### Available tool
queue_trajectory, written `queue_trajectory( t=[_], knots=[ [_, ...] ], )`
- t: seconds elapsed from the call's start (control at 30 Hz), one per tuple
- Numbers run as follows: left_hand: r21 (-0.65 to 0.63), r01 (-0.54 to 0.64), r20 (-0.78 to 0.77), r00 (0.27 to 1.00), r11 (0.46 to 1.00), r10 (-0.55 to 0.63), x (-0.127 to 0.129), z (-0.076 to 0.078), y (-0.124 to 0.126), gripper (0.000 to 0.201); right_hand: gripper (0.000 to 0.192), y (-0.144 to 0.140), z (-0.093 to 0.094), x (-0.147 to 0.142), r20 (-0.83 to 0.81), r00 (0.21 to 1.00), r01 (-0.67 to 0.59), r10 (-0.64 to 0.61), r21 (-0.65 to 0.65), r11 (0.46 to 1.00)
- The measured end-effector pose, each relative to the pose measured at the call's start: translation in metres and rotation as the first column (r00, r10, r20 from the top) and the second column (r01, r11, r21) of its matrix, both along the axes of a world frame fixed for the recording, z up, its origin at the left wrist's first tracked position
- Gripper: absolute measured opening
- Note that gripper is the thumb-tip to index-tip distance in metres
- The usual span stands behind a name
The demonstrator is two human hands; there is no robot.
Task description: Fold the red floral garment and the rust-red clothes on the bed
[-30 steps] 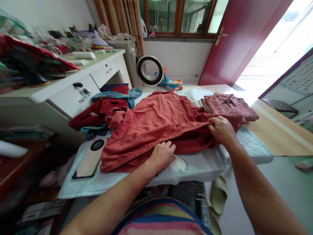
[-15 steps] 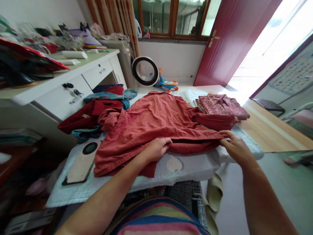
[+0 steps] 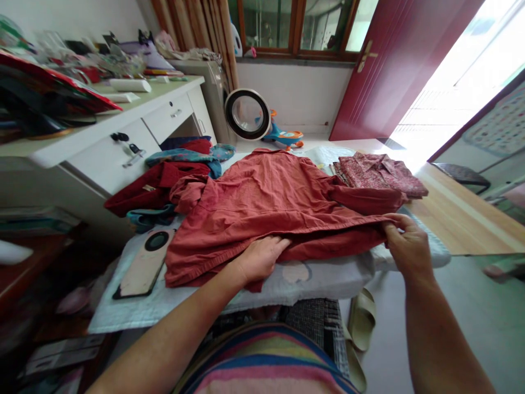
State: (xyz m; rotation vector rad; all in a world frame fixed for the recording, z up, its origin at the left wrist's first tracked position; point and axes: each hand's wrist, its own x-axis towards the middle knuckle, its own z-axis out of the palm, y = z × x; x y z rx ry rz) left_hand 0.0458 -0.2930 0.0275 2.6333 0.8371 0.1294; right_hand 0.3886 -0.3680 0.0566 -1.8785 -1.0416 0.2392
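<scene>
A rust-red long-sleeved shirt (image 3: 270,191) lies spread out with its collar at the far end and its hem toward me. My right hand (image 3: 407,241) pinches the right corner of the hem and pulls it out to the side. At the middle of the hem is my left hand (image 3: 264,256), its fingers closed at the edge and the fingertips partly tucked between the layers. A dark gap shows between the front and back layers from one hand to the other. The right sleeve (image 3: 369,197) lies folded beside the body; the left sleeve (image 3: 188,191) is bunched up.
Under the shirt is a pale quilted cloth (image 3: 110,306). A phone (image 3: 143,265) lies at left, near crumpled red and blue clothes (image 3: 159,183). Folded patterned garments (image 3: 381,172) sit at right. A white desk (image 3: 135,131) stands at left, slippers (image 3: 363,320) on the floor.
My right hand has drawn the hem corner slightly outward, so the edge is straighter. My left hand's fingers have slipped a little farther in at the hem. The view has shifted slightly.
</scene>
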Motion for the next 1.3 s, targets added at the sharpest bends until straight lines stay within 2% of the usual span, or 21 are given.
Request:
queue_trajectory(
  t=[0.1, 0.2, 0.37, 0.47, 0.5, 0.57, 0.63, 0.67, 0.73, 0.77, 0.83, 0.9, 0.97, 1.03, 1.1, 1.17, 1.3],
  knots=[
    [0.061, -0.069, 0.039, 0.997, 0.996, 0.067, 0.0, -0.009, 0.001, 0.064, 0.029, -0.002, -0.001, 0.009, -0.01, 0.999, -0.044, 0.043, -0.055, 0.998],
    [0.055, -0.057, 0.113, 0.992, 0.997, 0.05, 0.003, -0.01, 0.003, 0.058, 0.031, -0.001, -0.005, 0.015, 0.054, 0.99, -0.123, 0.133, -0.15, 0.981],
    [-0.125, 0.068, 0.222, 0.974, 0.99, -0.038, 0.002, 0.003, 0.006, 0.028, 0.026, -0.002, -0.009, 0.019, 0.282, 0.93, -0.155, 0.234, -0.276, 0.949],
    [-0.225, 0.165, 0.195, 0.973, 0.96, -0.122, -0.003, 0.006, 0.009, 0.029, 0.027, -0.006, -0.007, 0.014, 0.466, 0.859, -0.052, 0.212, -0.333, 0.942],
    [-0.221, 0.163, 0.176, 0.976, 0.962, -0.125, -0.004, 0.005, 0.008, 0.032, 0.031, -0.007, -0.006, 0.008, 0.536, 0.823, -0.006, 0.188, -0.324, 0.946],
    [-0.133, 0.071, 0.154, 0.987, 0.989, -0.05, -0.006, 0.001, 0.003, 0.029, 0.044, -0.012, -0.004, -0.011, 0.648, 0.746, 0.023, 0.151, -0.253, 0.967],
    [-0.014, -0.043, 0.176, 0.983, 0.999, 0.045, -0.01, -0.002, -0.006, 0.027, 0.052, -0.017, -0.003, -0.039, 0.686, 0.702, -0.1, 0.191, -0.17, 0.98],
    [0.027, -0.081, 0.193, 0.978, 0.996, 0.074, -0.012, -0.002, -0.011, 0.029, 0.048, -0.02, -0.003, -0.055, 0.678, 0.691, -0.205, 0.25, -0.148, 0.968],
    [0.052, -0.104, 0.206, 0.974, 0.993, 0.091, -0.018, -0.002, -0.022, 0.025, 0.028, -0.024, -0.009, -0.088, 0.628, 0.677, -0.407, 0.384, -0.116, 0.906],
    [0.043, -0.103, 0.198, 0.976, 0.994, 0.092, -0.022, -0.001, -0.027, 0.018, 0.018, -0.026, -0.013, -0.103, 0.588, 0.644, -0.515, 0.49, -0.141, 0.846],
    [0.009, -0.092, 0.164, 0.982, 0.996, 0.09, -0.031, -0.001, -0.034, 0.007, 0.016, -0.027, -0.022, -0.128, 0.466, 0.52, -0.7, 0.715, -0.247, 0.67],
    [-0.032, -0.071, 0.128, 0.989, 0.997, 0.074, -0.041, -0.003, -0.038, 0.018, 0.016, -0.025, -0.032, -0.144, 0.399, 0.456, -0.761, 0.796, -0.29, 0.581],
    [-0.069, -0.059, 0.102, 0.993, 0.996, 0.066, -0.05, -0.005, -0.04, 0.034, 0.015, -0.02, -0.038, -0.152, 0.403, 0.456, -0.746, 0.794, -0.313, 0.588],
    [-0.103, -0.044, 0.086, 0.995, 0.994, 0.053, -0.056, -0.007, -0.042, 0.052, 0.028, -0.015, -0.041, -0.154, 0.429, 0.467, -0.708, 0.774, -0.343, 0.617],
    [-0.131, -0.025, 0.099, 0.994, 0.991, 0.039, -0.06, -0.007, -0.043, 0.059, 0.042, -0.009, -0.044, -0.154, 0.438, 0.46, -0.684, 0.772, -0.38, 0.623],
    [-0.164, -0.035, 0.148, 0.987, 0.986, 0.06, -0.06, -0.008, -0.044, 0.049, 0.044, -0.004, -0.047, -0.153, 0.43, 0.446, -0.677, 0.785, -0.412, 0.61],
    [-0.244, -0.152, 0.294, 0.929, 0.958, 0.223, -0.056, -0.007, -0.043, 0.019, 0.032, 0.003, -0.048, -0.152, 0.431, 0.44, -0.669, 0.788, -0.428, 0.607]
  ],
)
